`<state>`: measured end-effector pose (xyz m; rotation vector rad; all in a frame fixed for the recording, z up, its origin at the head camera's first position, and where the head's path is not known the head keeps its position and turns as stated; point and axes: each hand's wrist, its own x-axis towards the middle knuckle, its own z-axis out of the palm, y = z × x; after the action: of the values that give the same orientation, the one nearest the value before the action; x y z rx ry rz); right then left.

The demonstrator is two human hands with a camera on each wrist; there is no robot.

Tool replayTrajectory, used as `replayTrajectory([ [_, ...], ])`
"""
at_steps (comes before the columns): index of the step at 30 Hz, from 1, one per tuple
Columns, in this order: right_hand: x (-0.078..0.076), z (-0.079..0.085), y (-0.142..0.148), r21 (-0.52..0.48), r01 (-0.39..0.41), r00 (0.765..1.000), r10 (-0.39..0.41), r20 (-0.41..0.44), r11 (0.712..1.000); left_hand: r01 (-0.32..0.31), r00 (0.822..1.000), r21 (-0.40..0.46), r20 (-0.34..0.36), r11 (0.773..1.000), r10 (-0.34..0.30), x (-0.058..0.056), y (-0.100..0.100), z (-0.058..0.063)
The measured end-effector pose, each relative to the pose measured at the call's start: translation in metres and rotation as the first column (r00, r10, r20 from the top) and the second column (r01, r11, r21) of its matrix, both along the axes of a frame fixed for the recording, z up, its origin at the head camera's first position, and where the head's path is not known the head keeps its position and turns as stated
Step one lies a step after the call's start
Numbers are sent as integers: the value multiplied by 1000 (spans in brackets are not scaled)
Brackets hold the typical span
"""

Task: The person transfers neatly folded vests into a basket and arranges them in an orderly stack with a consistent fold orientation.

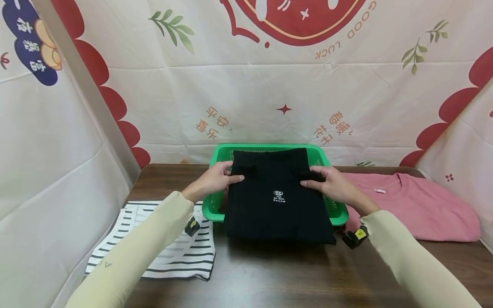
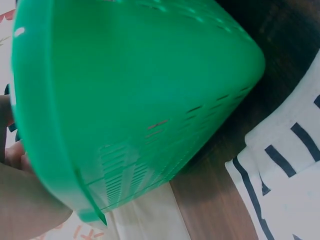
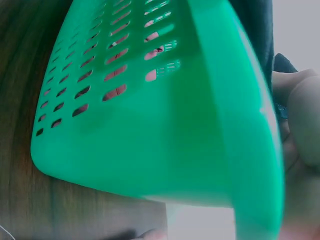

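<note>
A folded black shirt (image 1: pixel 277 218) with a small white print lies spread between my hands, over the green plastic basket (image 1: pixel 212 215). My left hand (image 1: pixel 213 179) pinches its left edge, thumb on top. At the opposite edge my right hand (image 1: pixel 332 185) grips it the same way. The shirt's near end overhangs the front rim of the basket and hides most of its inside. In the left wrist view the basket's side wall (image 2: pixel 130 75) fills the picture, with part of my hand beyond the rim. Pinkish cloth shows through the slots of the basket wall (image 3: pixel 170 135) in the right wrist view.
A white garment with black stripes (image 1: pixel 185 256) lies on the brown table (image 1: pixel 269 278), left of the basket. On the right a pink T-shirt (image 1: pixel 423 209) lies beside the basket. A printed cloth curtain (image 1: pixel 250 98) hangs right behind the basket and along both sides.
</note>
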<state>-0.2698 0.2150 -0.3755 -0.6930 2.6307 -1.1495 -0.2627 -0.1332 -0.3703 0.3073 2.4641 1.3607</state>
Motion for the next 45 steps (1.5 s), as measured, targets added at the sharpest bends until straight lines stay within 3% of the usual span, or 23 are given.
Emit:
replayTrajectory([
  [5,-2,2,-1,46,17,997,-14,-70,999,-18,1000,14,18,1000,18,-2,0,1],
  [15,-9,5,-1,55,34,999,-33,-23,998,-30,999,32,26,999,29,-7,0,-1],
  [23,-17,1,2,25,31,999,-31,-29,999,14,1000,72,-17,997,-13,-12,1,-3],
  [32,-22,-5,3,15,64,997,-64,-43,998,0,1000,5,-20,1000,0,-16,4,-5],
  [45,-26,-8,2,55,56,993,-50,-105,997,-31,999,-41,-28,999,30,-22,2,-5],
])
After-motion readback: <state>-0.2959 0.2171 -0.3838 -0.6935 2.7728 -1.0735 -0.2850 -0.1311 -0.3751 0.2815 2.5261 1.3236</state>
